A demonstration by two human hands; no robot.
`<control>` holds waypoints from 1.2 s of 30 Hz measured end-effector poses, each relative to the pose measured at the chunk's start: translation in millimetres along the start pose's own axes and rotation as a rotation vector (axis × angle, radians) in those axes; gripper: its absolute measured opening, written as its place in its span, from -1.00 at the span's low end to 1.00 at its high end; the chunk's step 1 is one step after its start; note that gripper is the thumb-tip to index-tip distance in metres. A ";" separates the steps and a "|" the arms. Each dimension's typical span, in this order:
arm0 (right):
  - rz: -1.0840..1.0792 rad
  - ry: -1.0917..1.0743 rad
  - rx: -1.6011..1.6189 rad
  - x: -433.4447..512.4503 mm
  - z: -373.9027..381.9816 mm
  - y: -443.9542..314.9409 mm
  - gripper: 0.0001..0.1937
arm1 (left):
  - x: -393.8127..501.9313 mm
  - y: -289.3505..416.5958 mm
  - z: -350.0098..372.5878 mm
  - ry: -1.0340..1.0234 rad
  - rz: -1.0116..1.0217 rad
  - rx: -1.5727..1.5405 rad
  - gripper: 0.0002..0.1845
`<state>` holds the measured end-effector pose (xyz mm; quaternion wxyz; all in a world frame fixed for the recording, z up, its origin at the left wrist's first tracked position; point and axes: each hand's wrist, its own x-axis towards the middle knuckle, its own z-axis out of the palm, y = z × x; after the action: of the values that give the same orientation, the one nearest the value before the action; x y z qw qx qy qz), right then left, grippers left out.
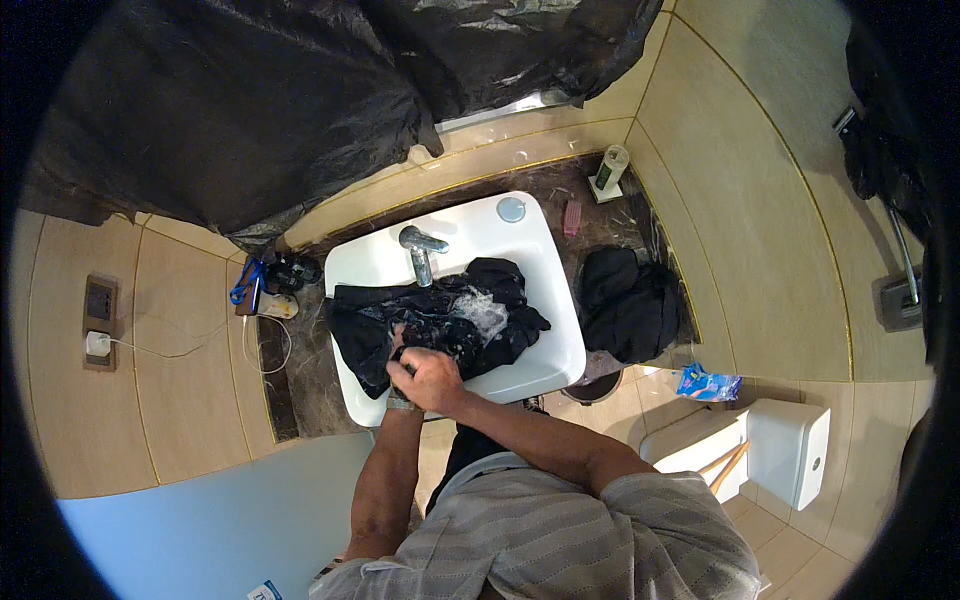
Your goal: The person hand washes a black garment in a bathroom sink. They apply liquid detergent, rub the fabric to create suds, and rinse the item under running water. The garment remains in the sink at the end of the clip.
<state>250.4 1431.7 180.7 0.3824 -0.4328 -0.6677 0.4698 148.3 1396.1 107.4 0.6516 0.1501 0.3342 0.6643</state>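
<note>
A wet black garment (442, 322) lies bunched across the white washbasin (555, 352), part of it spread over the left rim. White foam (484, 311) sits on the cloth. My right hand (435, 381) is closed in a fist at the garment's near edge, with dark cloth showing at its fingers. Beneath and beside it is my left hand (397, 339), largely covered; only a little of it shows against the cloth, and its grip is hidden. A band (403, 403) circles my left wrist. The chrome faucet (421, 255) rises behind the garment.
On the dark stone counter, another black cloth bundle (630, 304) lies right of the basin. Behind it are a pink bar or brush (572, 218) and a cylindrical holder (611, 174). A phone (247, 289) with a charging cable is at left. A bin (596, 388) stands below.
</note>
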 end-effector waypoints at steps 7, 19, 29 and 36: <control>0.444 -0.106 0.020 44.7 -49.3 75.8 -0.44 | -3.7 13.5 55.2 0.547 -0.100 0.182 -0.41; 0.886 -0.474 1.242 6.7 -104.2 81.4 -0.51 | -34.2 76.5 49.9 0.365 0.008 0.059 -0.39; 0.008 -0.334 0.176 -39.9 -20.2 -28.8 -0.69 | -8.7 51.4 13.1 0.326 -0.244 0.053 -0.47; 0.111 0.253 -0.397 6.4 10.2 -14.1 -0.54 | -20.4 -13.1 -65.5 0.231 0.068 1.377 -0.39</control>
<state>235.9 1432.0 192.1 0.3438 -0.5908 -0.6691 0.2915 118.8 1359.2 55.9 0.3472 0.4680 0.7413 0.3330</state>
